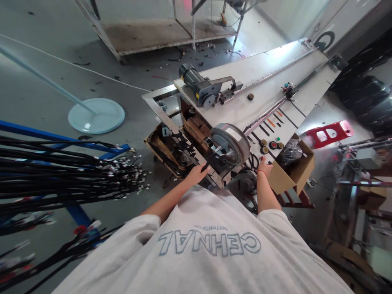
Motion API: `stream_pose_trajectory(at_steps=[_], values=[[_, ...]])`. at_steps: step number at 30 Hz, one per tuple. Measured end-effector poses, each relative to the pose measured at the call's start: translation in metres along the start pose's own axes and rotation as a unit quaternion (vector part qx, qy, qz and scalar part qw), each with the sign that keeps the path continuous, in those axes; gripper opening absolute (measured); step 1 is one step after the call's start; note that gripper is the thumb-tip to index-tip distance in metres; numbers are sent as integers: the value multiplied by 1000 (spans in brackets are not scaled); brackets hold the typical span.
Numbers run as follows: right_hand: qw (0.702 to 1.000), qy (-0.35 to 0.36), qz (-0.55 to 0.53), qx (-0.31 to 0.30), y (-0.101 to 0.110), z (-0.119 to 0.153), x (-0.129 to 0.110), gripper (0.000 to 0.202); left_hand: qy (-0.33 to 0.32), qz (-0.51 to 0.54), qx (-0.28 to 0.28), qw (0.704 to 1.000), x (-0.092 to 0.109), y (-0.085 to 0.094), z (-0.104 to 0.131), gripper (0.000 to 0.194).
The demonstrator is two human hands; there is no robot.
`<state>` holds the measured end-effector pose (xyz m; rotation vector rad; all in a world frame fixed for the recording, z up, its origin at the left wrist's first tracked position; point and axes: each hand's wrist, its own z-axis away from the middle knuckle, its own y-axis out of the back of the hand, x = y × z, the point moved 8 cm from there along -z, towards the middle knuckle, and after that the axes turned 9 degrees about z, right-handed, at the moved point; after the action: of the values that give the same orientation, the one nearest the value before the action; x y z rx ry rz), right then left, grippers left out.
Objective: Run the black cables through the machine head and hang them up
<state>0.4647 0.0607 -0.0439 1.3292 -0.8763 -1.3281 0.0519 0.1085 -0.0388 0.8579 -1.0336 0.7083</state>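
My left hand (197, 173) is at the near left corner of the long white workbench (260, 110), its fingers on a small black piece beside the taped frame edge. My right hand (265, 166) is at the bench's near edge, fingers bent together, between a loop of black cable (252, 160) and the open cardboard box (283, 179); what it holds, if anything, is too small to tell. A large grey wheel (234, 143) stands between my hands. Tape rolls (263, 143) lie beyond my right hand, near a red button (272, 145).
A motor (196, 83) is mounted on the bench's far left corner. Bundles of black cables (61, 175) hang on a blue rack (76, 212) at the left. A red stool (330, 134) stands right of the bench. A round pale base (96, 116) is on the floor.
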Motion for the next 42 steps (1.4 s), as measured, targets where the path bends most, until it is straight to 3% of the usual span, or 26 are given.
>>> stream_pose_trajectory(at_steps=[8,42], values=[[1000,-10,-23,2,-2,0,2,73,25,1,6,1000,-7,-1,0,38],[1000,-4,-8,2,-3,-2,1,72,27,0,5,1000,-13,-2,-1,34]])
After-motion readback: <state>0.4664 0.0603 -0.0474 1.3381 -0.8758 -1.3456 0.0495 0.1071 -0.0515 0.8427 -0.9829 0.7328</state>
